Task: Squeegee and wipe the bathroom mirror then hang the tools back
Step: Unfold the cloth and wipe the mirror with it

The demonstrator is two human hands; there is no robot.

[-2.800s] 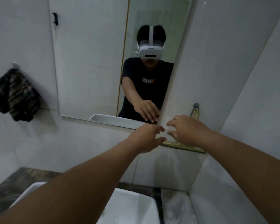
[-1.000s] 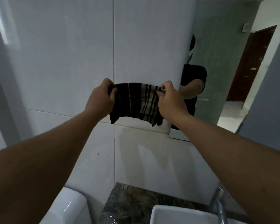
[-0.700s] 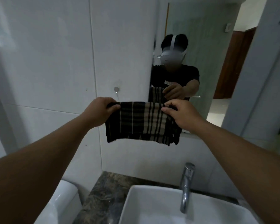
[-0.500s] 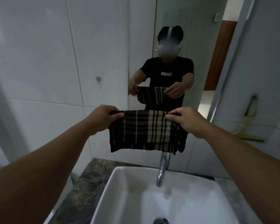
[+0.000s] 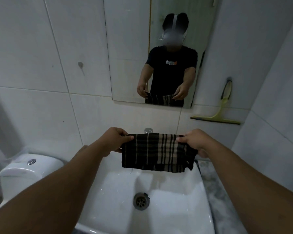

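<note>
Both hands, left hand (image 5: 114, 141) and right hand (image 5: 195, 142), still pinch the striped cloth (image 5: 156, 153) taut. It now hangs lower, over the sink (image 5: 172, 208).

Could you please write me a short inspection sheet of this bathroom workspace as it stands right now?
Surface: white sink, basin bare apart from its drain.
Job's things: striped cloth stretched above the sink; green squeegee hanging on the wall right of the mirror.
Clutter: nothing seen.
Grippers: left hand and right hand each pinch an upper corner of the cloth.
Cables: nothing seen.
Surroundings: faucet behind the cloth; toilet tank at left; bare wall hook.
</note>
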